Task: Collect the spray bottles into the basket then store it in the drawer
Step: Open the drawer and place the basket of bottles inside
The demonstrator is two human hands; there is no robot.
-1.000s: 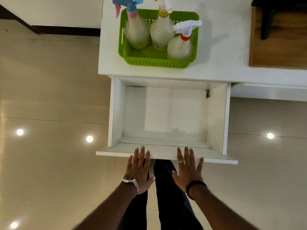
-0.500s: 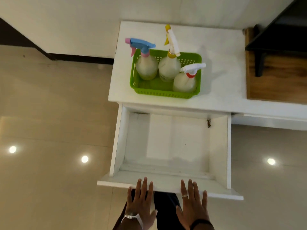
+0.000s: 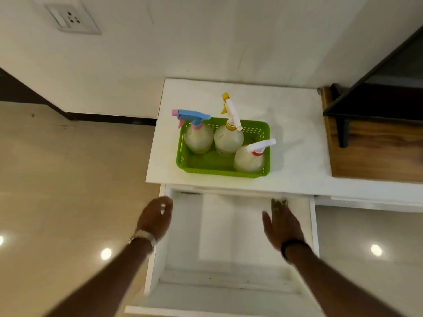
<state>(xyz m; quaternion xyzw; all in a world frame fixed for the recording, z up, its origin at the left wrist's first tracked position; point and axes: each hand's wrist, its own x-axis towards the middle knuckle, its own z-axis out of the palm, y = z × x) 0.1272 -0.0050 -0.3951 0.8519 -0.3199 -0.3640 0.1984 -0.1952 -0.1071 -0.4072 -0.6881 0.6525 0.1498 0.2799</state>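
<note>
Head view: the green perforated plastic basket (image 3: 220, 169) sits on the white countertop (image 3: 295, 143), near its front edge. Three translucent spray bottles stand upright inside: the blue-and-pink-triggered bottle (image 3: 197, 138) at back left, the yellow-nozzled bottle (image 3: 228, 138) touching it, the white-and-red-triggered bottle (image 3: 250, 159) at front right. Just below, the white drawer (image 3: 225, 234) is pulled out, nothing in it. Left hand (image 3: 155, 217), wristwatch on, hovers over the drawer's left wall, fingers loosely curled, gripping nothing. Right hand (image 3: 282, 224), black band on the wrist, is spread flat above the drawer's right side, blurred.
</note>
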